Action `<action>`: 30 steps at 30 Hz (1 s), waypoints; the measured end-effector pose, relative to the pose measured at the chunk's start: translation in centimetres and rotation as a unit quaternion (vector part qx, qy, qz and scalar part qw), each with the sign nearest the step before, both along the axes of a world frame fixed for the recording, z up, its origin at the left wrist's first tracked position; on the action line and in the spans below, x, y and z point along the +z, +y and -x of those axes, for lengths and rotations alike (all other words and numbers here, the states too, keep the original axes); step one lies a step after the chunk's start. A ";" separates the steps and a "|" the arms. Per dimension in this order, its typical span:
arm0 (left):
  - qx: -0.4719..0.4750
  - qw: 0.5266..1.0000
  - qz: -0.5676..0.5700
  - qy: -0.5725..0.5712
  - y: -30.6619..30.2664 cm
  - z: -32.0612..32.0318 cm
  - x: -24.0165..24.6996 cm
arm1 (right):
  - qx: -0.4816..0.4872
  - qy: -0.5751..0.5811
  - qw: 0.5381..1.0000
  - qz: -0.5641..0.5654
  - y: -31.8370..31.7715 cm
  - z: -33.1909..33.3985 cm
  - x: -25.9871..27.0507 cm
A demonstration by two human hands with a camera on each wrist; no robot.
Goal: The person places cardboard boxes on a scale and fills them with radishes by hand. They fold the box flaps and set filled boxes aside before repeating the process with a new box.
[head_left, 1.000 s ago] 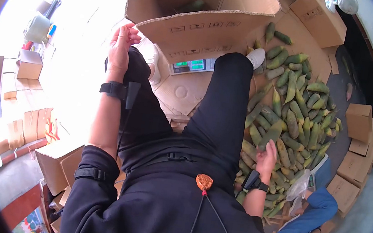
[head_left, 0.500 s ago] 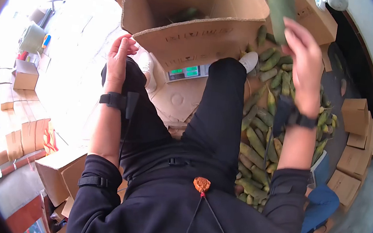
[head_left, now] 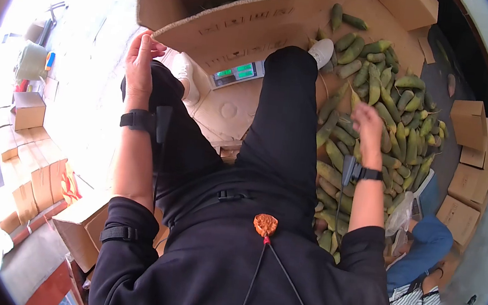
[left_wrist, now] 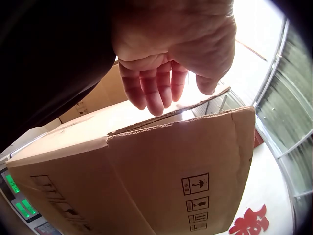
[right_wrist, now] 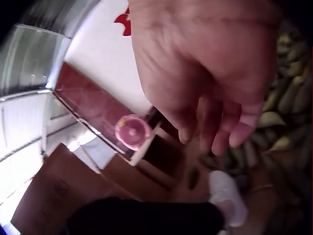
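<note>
My left hand (head_left: 140, 65) hovers by the left knee, close to the near left corner of a big open cardboard box (head_left: 240, 28). In the left wrist view its fingers (left_wrist: 151, 90) hang relaxed above the box's flap edge, holding nothing. My right hand (head_left: 368, 127) is over a heap of green radishes (head_left: 403, 131) on the right. Its fingers (right_wrist: 222, 137) are loosely bent in the right wrist view, with no radish between them. Dark green shapes show deep inside the box, mostly hidden by its near flap.
Beneath the box is a scale with green lit digits (head_left: 235, 74). A white shoe (head_left: 321, 53) stands between box and heap. Smaller cartons (head_left: 461, 201) line the right side, near another person in blue trousers (head_left: 429, 246). More cartons (head_left: 32, 158) stand at the left.
My right hand picked a large green radish from the heap and lifted it toward the box. Now that hand is back above the heap without it. My left hand has stayed near the box corner.
</note>
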State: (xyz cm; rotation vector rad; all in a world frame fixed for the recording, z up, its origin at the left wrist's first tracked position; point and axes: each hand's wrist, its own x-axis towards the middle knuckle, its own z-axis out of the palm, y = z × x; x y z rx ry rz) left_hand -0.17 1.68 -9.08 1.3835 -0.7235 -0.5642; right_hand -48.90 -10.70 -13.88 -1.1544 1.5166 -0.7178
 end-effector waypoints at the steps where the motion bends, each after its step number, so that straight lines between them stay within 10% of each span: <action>1: 0.000 1.000 0.003 -0.004 0.0 0.1 0.0 | -0.009 0.014 0.999 -0.041 1.7 2.0 -2.7; 5: -0.016 1.000 0.007 -0.009 -0.1 -0.1 -0.3 | 0.015 0.072 0.987 -0.144 10.2 8.9 -12.6; 6: -0.021 1.000 0.005 -0.009 -0.1 0.0 -0.2 | 0.144 0.198 0.969 0.043 12.9 11.7 -17.7; 7: -0.013 1.000 0.006 -0.009 -0.1 0.2 0.0 | 0.376 0.424 0.817 0.109 14.2 12.1 -18.0; 9: -0.003 1.000 0.009 0.000 -0.2 0.5 0.0 | 0.036 0.132 0.952 -0.274 18.6 10.8 -15.7; 12: -0.011 1.000 0.002 -0.007 -0.2 0.2 -0.2 | 0.026 0.140 0.927 -0.348 22.2 10.8 -16.6; 30: -0.045 0.999 -0.010 -0.019 -0.3 -0.1 -0.4 | -0.021 0.060 0.933 -0.354 24.4 8.1 -16.4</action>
